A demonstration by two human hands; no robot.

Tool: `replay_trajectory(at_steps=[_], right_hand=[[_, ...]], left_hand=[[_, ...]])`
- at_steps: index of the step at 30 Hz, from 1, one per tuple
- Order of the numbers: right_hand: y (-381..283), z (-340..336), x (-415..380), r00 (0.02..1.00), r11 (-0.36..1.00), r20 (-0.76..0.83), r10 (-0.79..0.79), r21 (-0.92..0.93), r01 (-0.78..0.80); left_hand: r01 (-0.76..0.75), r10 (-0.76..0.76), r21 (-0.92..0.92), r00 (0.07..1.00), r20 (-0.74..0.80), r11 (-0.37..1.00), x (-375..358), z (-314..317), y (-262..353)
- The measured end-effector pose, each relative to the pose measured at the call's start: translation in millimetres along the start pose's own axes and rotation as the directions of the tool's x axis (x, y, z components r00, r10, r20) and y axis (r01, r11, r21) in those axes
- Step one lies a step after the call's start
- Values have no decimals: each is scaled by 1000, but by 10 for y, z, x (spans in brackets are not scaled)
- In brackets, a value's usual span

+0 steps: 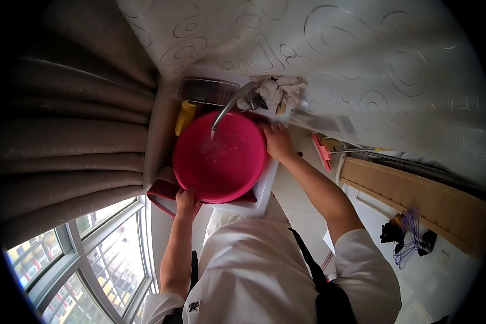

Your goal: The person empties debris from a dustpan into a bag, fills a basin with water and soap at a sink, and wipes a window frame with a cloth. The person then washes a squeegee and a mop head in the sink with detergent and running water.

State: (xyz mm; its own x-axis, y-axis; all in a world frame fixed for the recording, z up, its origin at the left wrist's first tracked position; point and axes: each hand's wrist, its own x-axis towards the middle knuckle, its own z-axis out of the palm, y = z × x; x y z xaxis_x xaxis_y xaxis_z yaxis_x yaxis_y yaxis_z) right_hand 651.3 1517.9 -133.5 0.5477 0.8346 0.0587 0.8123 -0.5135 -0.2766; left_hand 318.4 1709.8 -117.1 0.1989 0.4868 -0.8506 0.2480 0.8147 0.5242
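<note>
A round pink basin [221, 162] rests on a white sink [262, 197] beneath a curved metal faucet [235, 102]. Water runs from the faucet's end into the basin, and small bubbles show on the surface. My left hand [186, 202] is closed on the basin's near left rim, beside a dark red-edged cloth or mat [163, 190]. At the basin's right rim is my right hand [278, 141], its fingers bent over the edge of the sink and basin; their tips are partly hard to make out.
A yellow bottle [185, 117] stands left of the faucet, near a clear tray [208, 91]. Crumpled cloths [281, 92] lie behind. To the right are a pink squeegee [322, 153], a cardboard piece [410, 197] and purple hangers [411, 237]. Curtains and a window line the left.
</note>
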Motion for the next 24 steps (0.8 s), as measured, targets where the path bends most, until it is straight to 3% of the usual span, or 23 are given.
replay_trajectory(at_steps=[3, 6, 9, 11, 13, 15, 16, 19, 24], right_hand=[[99, 310, 164, 982, 977, 138, -127, -152, 148], [97, 78, 356, 960, 984, 247, 131, 84, -156], [110, -351, 327, 994, 961, -88, 67, 273, -40], [107, -864, 253, 978, 850, -23, 206, 500, -167], [209, -1411, 200, 971, 720, 137, 194, 652, -235], [185, -1789, 206, 989, 673, 22, 145, 731, -115], [211, -1887, 232, 993, 695, 26, 114, 712, -98], [212, -2023, 358, 998, 757, 53, 33, 651, -59], [-55, -1719, 748, 991, 900, 87, -101, 433, 54]], left_hand=[[-44, 44, -3, 997, -65, 999, -363, 86, 193], [-98, 96, -13, 990, -104, 995, -491, 135, 253], [-155, 152, -8, 979, -139, 988, -572, 138, 270], [-171, 167, -22, 977, -130, 985, -542, 65, 246], [-181, 180, -3, 978, -102, 983, -397, -26, 124], [-186, 185, -2, 980, -71, 983, -405, 37, 201], [-227, 226, -37, 973, -45, 973, -374, 81, 192], [-147, 149, -89, 989, 6, 985, -255, 58, 174], [-153, 175, -213, 981, 88, 965, 165, -139, -209]])
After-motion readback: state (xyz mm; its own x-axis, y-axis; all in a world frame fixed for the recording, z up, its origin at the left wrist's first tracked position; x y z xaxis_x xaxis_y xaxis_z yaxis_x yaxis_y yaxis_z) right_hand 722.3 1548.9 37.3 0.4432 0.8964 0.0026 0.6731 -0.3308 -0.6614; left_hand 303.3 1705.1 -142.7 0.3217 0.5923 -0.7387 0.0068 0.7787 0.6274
